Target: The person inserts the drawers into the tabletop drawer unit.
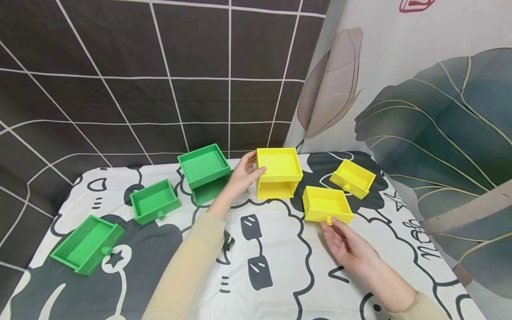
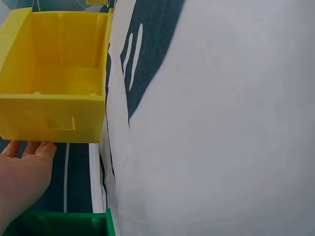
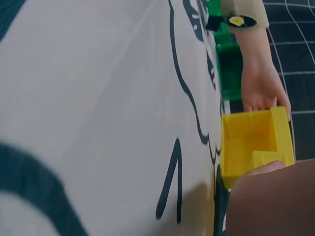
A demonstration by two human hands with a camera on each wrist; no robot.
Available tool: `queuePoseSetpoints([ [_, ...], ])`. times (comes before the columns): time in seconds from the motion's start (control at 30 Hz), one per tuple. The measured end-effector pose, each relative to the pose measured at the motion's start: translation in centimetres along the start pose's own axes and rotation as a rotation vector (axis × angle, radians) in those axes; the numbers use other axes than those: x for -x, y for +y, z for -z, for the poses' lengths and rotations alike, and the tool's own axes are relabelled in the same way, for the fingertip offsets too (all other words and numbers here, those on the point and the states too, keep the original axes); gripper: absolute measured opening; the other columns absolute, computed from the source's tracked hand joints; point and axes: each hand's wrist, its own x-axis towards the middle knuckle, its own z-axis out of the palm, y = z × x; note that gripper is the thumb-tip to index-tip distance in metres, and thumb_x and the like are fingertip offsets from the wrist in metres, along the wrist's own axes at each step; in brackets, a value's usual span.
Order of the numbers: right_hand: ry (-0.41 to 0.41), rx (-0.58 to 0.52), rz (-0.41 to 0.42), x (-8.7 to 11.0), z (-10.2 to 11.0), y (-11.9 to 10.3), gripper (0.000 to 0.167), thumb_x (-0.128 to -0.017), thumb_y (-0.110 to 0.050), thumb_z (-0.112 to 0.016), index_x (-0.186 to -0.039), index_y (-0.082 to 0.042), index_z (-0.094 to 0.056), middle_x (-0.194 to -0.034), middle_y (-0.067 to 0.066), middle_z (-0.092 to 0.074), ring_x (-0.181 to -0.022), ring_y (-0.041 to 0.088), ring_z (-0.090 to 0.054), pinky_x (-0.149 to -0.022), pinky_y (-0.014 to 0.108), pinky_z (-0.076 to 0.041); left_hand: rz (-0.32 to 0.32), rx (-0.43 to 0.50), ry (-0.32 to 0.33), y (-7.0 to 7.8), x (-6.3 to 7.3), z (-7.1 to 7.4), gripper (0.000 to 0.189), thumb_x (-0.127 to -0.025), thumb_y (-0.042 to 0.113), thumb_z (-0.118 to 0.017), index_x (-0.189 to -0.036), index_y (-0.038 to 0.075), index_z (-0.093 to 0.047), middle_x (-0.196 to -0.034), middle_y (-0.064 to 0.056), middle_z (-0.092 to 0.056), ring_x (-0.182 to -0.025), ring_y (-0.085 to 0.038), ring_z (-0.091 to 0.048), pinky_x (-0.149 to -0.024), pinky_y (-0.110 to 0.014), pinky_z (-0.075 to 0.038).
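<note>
A yellow cabinet shell (image 1: 279,189) with a shallow tray top and an open front stands at the back middle. My left hand (image 1: 240,175) holds its left side, thumb over the tray's rim and fingers along the outer wall. In the left wrist view those fingers (image 2: 45,149) are right at the yellow wall. In front of the shell and to its right is a yellow drawer (image 1: 326,202), its round knob pinched between thumb and fingers of my right hand (image 1: 352,246). A second yellow drawer (image 1: 354,178) lies behind it, farther right.
Left of the yellow shell stands a matching green cabinet shell (image 1: 204,166), tilted in view. Two green drawers, a nearer one (image 1: 86,246) and a farther one (image 1: 154,200), lie on the left of the patterned cloth (image 1: 280,249). A dark gridded backdrop (image 1: 200,49) rises behind.
</note>
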Motion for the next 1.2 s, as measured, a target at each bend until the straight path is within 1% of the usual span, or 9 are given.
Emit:
queuePoseSetpoints([
  [0.13, -0.007, 0.046, 0.011, -0.2, -0.8, 0.7, 0.024, -0.111, -0.026, -0.058, -0.096, -0.015, -0.074, -0.096, -0.001, -0.082, -0.092, 0.005, -0.078, -0.095, 0.016, -0.062, -0.001, 0.007, 0.004, 0.0, 0.0, 0.0, 0.073, -0.103, 0.019, -0.069, -0.165, 0.008, -0.031, -0.173, -0.010, -0.034, -0.162, -0.027, -0.032, -0.136, -0.039, -0.030],
  [0.33, -0.020, 0.056, 0.005, -0.5, -1.9, 1.8, 0.022, -0.110, -0.026, -0.060, -0.097, -0.016, -0.074, -0.097, -0.001, -0.082, -0.093, 0.005, -0.078, -0.096, 0.015, -0.062, -0.002, 0.031, 0.016, -0.2, -0.1, -0.2, 0.072, -0.103, 0.017, -0.069, -0.164, 0.007, -0.032, -0.172, -0.011, -0.035, -0.162, -0.028, -0.033, -0.136, -0.040, -0.029],
  [0.57, -0.080, 0.093, 0.017, -0.9, -3.0, 2.9, 0.019, -0.111, -0.024, -0.058, -0.099, -0.016, -0.070, -0.096, -0.002, -0.082, -0.091, 0.004, -0.078, -0.092, 0.015, -0.063, -0.017, 0.061, 0.027, -0.3, -0.1, -0.4, 0.073, -0.103, 0.014, -0.068, -0.165, 0.006, -0.031, -0.172, -0.013, -0.034, -0.162, -0.030, -0.032, -0.137, -0.041, -0.028],
  [0.73, -0.099, 0.103, 0.024, -1.4, -4.0, 3.7, 0.021, -0.112, -0.021, -0.056, -0.097, -0.016, -0.069, -0.094, -0.002, -0.081, -0.089, 0.005, -0.078, -0.090, 0.015, -0.064, -0.008, 0.083, 0.040, -0.5, -0.2, -0.5, 0.072, -0.103, 0.014, -0.069, -0.165, 0.005, -0.031, -0.172, -0.013, -0.035, -0.162, -0.029, -0.032, -0.137, -0.039, -0.028],
  [0.87, -0.106, 0.098, 0.018, -1.7, -4.8, 4.4, 0.022, -0.112, -0.021, -0.056, -0.096, -0.015, -0.071, -0.093, -0.001, -0.082, -0.088, 0.005, -0.078, -0.089, 0.015, -0.064, -0.010, 0.096, 0.045, -0.7, -0.4, -0.6, 0.072, -0.103, 0.013, -0.069, -0.164, 0.005, -0.032, -0.172, -0.013, -0.035, -0.161, -0.030, -0.033, -0.137, -0.039, -0.027],
  [1.0, -0.132, 0.101, 0.016, -1.8, -5.4, 4.9, 0.024, -0.112, -0.020, -0.055, -0.095, -0.014, -0.071, -0.092, -0.001, -0.082, -0.087, 0.005, -0.078, -0.088, 0.015, -0.064, -0.018, 0.098, 0.045, -0.9, -0.5, -0.6, 0.071, -0.103, 0.013, -0.068, -0.164, 0.004, -0.032, -0.171, -0.014, -0.036, -0.161, -0.030, -0.033, -0.137, -0.039, -0.027],
  [1.2, -0.140, 0.116, 0.029, -2.0, -6.3, 5.6, 0.025, -0.113, -0.019, -0.053, -0.094, -0.014, -0.070, -0.090, -0.002, -0.081, -0.085, 0.004, -0.078, -0.087, 0.015, -0.064, -0.020, 0.110, 0.041, -0.9, -0.4, -0.6, 0.072, -0.103, 0.012, -0.068, -0.164, 0.004, -0.032, -0.172, -0.015, -0.035, -0.161, -0.030, -0.033, -0.137, -0.039, -0.027],
])
